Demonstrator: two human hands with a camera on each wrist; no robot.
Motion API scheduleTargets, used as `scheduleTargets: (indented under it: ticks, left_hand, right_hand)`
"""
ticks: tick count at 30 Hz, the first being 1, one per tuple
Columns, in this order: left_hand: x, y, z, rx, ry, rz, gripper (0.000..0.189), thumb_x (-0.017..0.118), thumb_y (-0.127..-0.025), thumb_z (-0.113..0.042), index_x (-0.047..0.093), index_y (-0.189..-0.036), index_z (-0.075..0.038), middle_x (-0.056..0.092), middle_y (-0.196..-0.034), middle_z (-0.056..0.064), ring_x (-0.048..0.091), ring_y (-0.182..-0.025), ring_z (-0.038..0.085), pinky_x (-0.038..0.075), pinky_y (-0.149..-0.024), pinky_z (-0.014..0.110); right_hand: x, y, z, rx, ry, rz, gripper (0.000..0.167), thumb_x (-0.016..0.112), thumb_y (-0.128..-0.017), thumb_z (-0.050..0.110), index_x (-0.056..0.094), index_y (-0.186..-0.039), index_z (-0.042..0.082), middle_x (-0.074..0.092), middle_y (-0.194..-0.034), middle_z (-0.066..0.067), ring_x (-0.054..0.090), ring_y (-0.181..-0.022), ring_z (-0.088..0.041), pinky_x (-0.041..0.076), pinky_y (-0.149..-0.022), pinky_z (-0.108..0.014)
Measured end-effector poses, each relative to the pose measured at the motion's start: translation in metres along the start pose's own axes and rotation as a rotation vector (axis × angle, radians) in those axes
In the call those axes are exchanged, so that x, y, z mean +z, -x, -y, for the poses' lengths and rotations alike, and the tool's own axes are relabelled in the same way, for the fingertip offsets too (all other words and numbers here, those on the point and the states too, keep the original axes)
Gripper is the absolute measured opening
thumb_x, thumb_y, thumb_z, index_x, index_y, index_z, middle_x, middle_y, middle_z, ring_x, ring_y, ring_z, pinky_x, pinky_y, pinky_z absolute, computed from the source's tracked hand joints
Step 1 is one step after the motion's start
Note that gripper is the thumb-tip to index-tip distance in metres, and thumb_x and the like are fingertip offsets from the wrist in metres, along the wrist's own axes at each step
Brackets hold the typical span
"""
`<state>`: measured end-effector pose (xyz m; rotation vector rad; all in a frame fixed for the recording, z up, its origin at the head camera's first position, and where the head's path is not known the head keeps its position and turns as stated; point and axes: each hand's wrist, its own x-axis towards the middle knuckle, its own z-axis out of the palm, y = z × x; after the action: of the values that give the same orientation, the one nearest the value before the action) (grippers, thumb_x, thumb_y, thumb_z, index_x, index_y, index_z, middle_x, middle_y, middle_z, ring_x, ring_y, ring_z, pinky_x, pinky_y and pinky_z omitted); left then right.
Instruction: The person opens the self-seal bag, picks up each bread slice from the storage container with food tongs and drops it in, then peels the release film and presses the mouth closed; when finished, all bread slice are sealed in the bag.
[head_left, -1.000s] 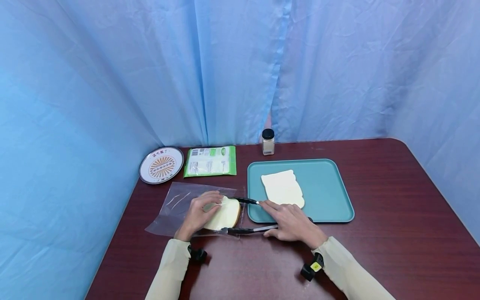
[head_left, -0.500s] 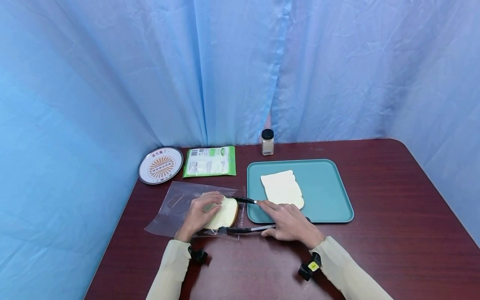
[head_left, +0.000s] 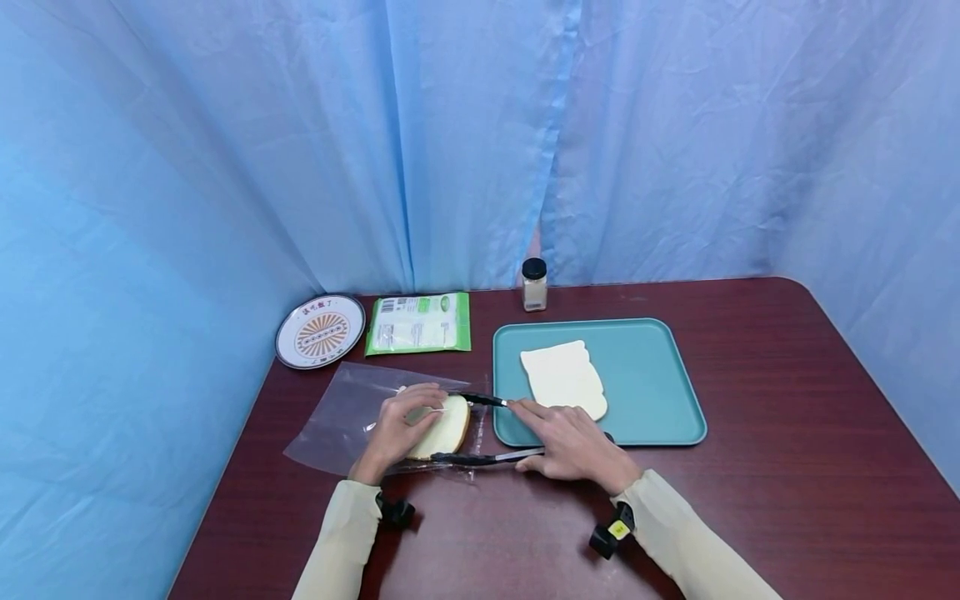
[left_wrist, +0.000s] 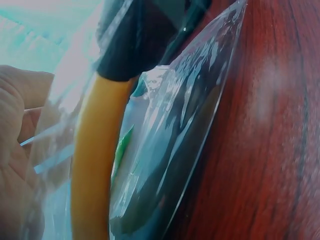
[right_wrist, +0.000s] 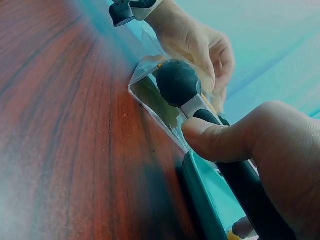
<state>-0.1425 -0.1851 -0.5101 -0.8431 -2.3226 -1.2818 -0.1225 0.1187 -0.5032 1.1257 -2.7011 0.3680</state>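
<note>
My right hand (head_left: 573, 442) grips a pair of tongs (head_left: 480, 459) with black tips and silver arms, its thumb lying along one arm in the right wrist view. Between the tong tips is a slice of bread (head_left: 450, 429), partly inside a clear plastic bag (head_left: 330, 425). In the left wrist view, the slice's brown crust (left_wrist: 92, 165) stands on edge with a black tip over its end. My left hand (head_left: 401, 425) pinches the bag's upper film above the slice. A second slice of bread (head_left: 566, 379) lies flat on the teal tray (head_left: 660, 367).
A round plate (head_left: 321, 331) with an orange ray pattern sits at the back left. Beside it lies a green and white packet (head_left: 418, 323). A small jar (head_left: 534, 285) with a black lid stands behind the tray. Blue curtains (head_left: 480, 142) hang at the table's far edge.
My right hand has moved slightly left, carrying the tongs and the slice farther into the bag. My left hand has stayed in place.
</note>
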Motion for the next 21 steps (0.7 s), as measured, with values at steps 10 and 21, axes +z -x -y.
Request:
scheduleTargets:
  ticks: [10, 21]
  left_hand:
    - [0.0005, -0.0007, -0.0019, 0.001, -0.02, 0.003, 0.016, 0.078, -0.076, 0.011, 0.077, -0.088, -0.001, 0.078, -0.101, 0.018, 0.07, -0.106, 0.04, 0.056, -0.097, 0.047]
    - [0.0037, -0.0002, -0.0011, 0.02, -0.039, -0.019, 0.018, 0.079, -0.071, 0.016, 0.076, -0.084, 0.004, 0.076, -0.098, 0.023, 0.069, -0.103, 0.045, 0.054, -0.095, 0.054]
  right_hand:
    - [0.0023, -0.0027, 0.0018, 0.002, 0.015, 0.0, 0.089, 0.073, -0.079, 0.064, 0.05, -0.147, 0.012, 0.065, -0.136, -0.006, 0.073, -0.082, -0.021, 0.059, -0.064, -0.037]
    - [0.0043, -0.0053, 0.0059, 0.015, 0.004, 0.006, 0.086, 0.074, -0.08, 0.061, 0.05, -0.147, 0.012, 0.065, -0.136, -0.008, 0.074, -0.084, -0.021, 0.061, -0.068, -0.037]
